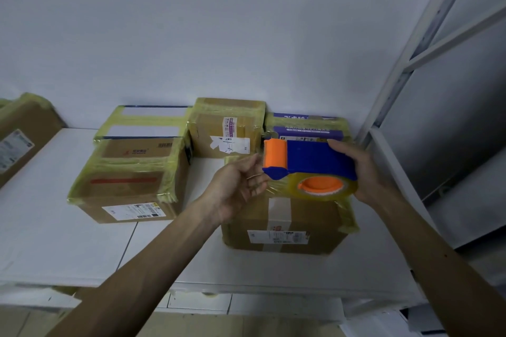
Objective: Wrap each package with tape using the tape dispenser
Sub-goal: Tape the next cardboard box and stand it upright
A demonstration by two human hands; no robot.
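My right hand grips the blue handle of a tape dispenser, which has an orange roller at its left end and a roll of clear yellowish tape with an orange hub underneath. It hovers above a cardboard package near the table's front right, taped along its right edge. My left hand is palm up just left of the dispenser, fingers loosely extended toward the roller and the loose tape end; whether they pinch the tape is unclear.
On the white table, a large taped box lies left, with a white-topped box, a brown box and a purple box against the wall. Another box lies far left. A metal shelf frame stands right.
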